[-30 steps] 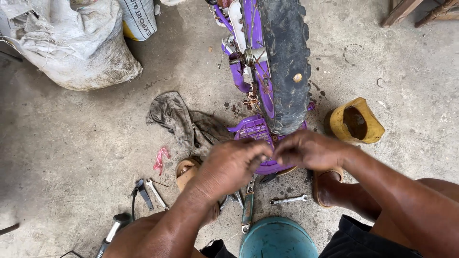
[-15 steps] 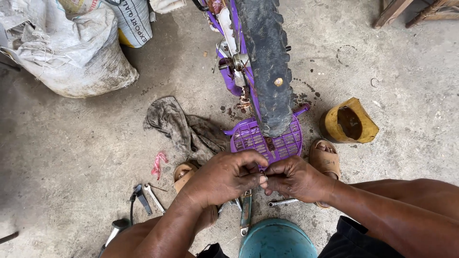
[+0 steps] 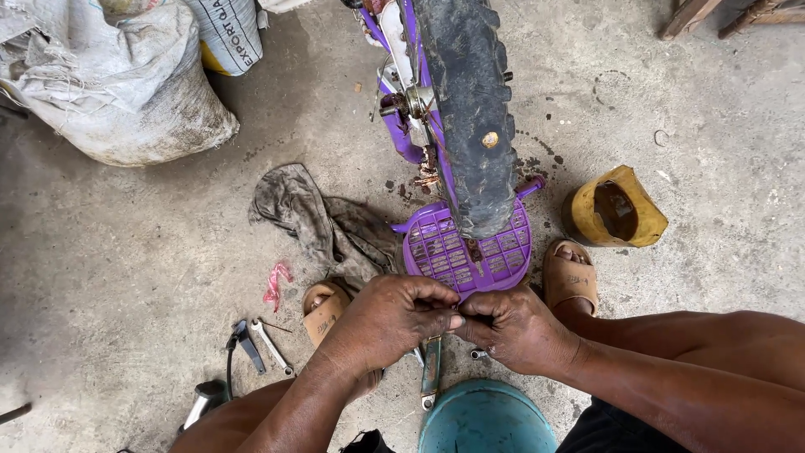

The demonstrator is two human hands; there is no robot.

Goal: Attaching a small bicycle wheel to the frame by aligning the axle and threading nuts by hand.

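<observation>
Concrete floor (image 3: pixel 126 277) of a repair spot: spanners (image 3: pixel 260 346) lie left of the left hand (image 3: pixel 390 317), whose fingertips pinch a small part, too tiny to identify, against those of the right hand (image 3: pixel 513 329). Just beyond both, a purple bicycle's wheel (image 3: pixel 470 109) sits mounted above its basket (image 3: pixel 470 252), work apparently unfinished.

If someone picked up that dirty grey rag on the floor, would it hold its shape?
Probably not. The rag lies crumpled in soft folds on the concrete floor, so it likely droops limp. It looks thin, so probably light; its grimy stains suggest a greasy feel.
</observation>
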